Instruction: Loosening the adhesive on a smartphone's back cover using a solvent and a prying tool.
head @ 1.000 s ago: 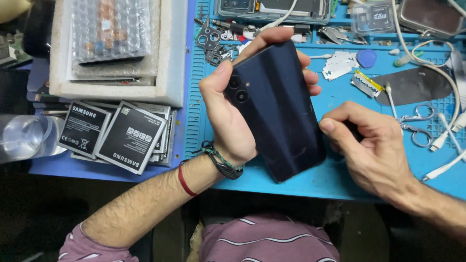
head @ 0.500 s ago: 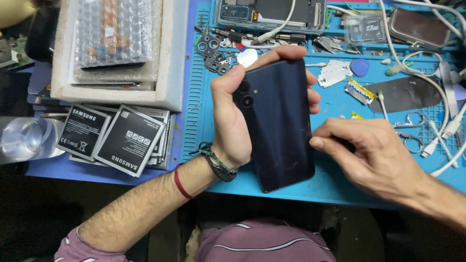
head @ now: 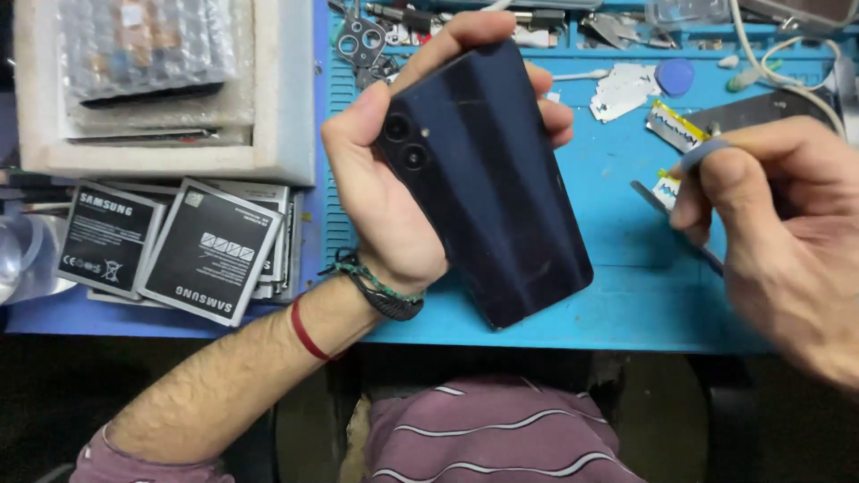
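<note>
Two bare hands work above a blue mat [head: 626, 295] on the tabletop: the left hand [head: 385, 206] grips a dark phone [head: 488, 183] back side up, thumb beside the twin camera lenses and fingers [head: 546, 116] curled round the far edge, so the phone hangs tilted over the mat, touching nothing else. Right of the phone, the right hand [head: 787, 241] pinches a thin metal tool [head: 667, 215] between thumb and forefinger, its tip near the mat and apart from the phone. Judging by its glossy back, the phone looks stiff, fairly light and slippery, with glass likely on the hidden face; the long side edges seem the safest hold, as gripped now. Left of the phone lie flat batteries [head: 210, 250] and a white foam tray [head: 286, 107]; beyond it, small metal parts are scattered.
</note>
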